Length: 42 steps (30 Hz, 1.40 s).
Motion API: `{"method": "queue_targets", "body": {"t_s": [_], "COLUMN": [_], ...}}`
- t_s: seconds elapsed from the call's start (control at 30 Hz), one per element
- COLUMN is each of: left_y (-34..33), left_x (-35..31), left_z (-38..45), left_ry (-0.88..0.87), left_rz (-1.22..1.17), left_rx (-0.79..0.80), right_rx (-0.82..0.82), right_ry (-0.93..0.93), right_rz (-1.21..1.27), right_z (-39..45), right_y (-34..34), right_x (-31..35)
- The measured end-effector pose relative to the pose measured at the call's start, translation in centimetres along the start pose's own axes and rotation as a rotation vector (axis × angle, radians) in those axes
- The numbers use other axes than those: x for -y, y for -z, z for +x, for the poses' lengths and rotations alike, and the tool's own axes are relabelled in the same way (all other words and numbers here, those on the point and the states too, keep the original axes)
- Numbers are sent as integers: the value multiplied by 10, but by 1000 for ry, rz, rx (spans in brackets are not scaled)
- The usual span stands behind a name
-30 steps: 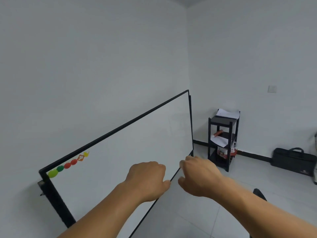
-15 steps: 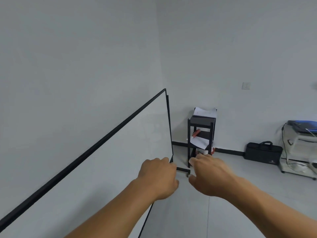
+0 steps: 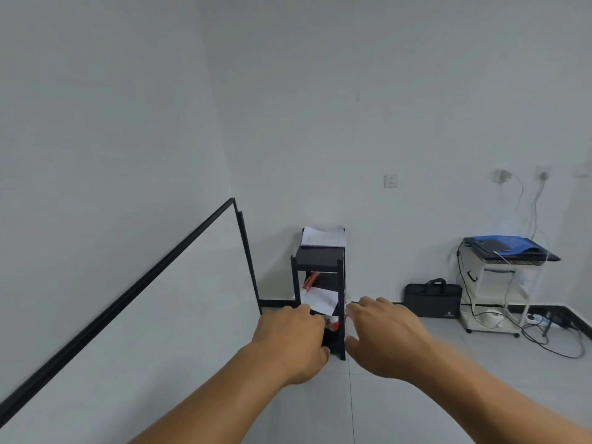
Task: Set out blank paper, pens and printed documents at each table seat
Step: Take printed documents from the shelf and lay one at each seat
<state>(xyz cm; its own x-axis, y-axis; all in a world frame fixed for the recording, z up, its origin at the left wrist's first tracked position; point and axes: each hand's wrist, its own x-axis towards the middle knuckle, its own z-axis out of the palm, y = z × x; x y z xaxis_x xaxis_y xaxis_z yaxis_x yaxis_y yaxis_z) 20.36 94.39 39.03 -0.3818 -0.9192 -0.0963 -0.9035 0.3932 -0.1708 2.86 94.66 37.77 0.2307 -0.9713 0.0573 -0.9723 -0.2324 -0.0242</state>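
Note:
A narrow black shelf unit (image 3: 319, 255) stands against the far wall. A stack of printed sheets (image 3: 323, 237) lies on its top. A second sheet of paper (image 3: 318, 301) and a red pen-like object (image 3: 310, 280) lie on the middle shelf. A red and white item on the bottom shelf is partly hidden behind my hands. My left hand (image 3: 290, 342) and my right hand (image 3: 386, 336) are stretched forward, well short of the shelf unit. The left hand's fingers are curled in; the right hand's fingers are spread. Neither holds anything.
A black-framed whiteboard (image 3: 179, 283) runs along the left wall. A black bag (image 3: 432, 299) sits on the floor by the far wall. A white cart (image 3: 493, 296) with a laptop, a blue folder and trailing cables (image 3: 554, 341) stands at the right.
The view has swung right, from the whiteboard toward the shelf unit, which now sits straight ahead and larger. Both hands stay stretched forward; the right hand's fingers have spread.

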Motion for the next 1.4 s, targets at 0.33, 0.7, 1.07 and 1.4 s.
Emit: {"method": "queue_targets", "body": {"t_s": [0.33, 0.7, 1.07, 1.4], "left_y": [31, 19, 31, 36], "left_x": [31, 56, 81, 33], "left_z": [192, 401, 624, 794], "left_ry": [-5, -131, -308, -293], "left_rz": [-8, 0, -12, -6], "left_rx": [-55, -1, 37, 69], "right_rx": [9, 50, 84, 99], "right_ry": [24, -69, -230, -241], "right_rz": [-60, -103, -76, -37], "right_z": [159, 325, 496, 602], "right_y": [11, -28, -28, -59], "right_x": [-91, -183, -277, -421]}}
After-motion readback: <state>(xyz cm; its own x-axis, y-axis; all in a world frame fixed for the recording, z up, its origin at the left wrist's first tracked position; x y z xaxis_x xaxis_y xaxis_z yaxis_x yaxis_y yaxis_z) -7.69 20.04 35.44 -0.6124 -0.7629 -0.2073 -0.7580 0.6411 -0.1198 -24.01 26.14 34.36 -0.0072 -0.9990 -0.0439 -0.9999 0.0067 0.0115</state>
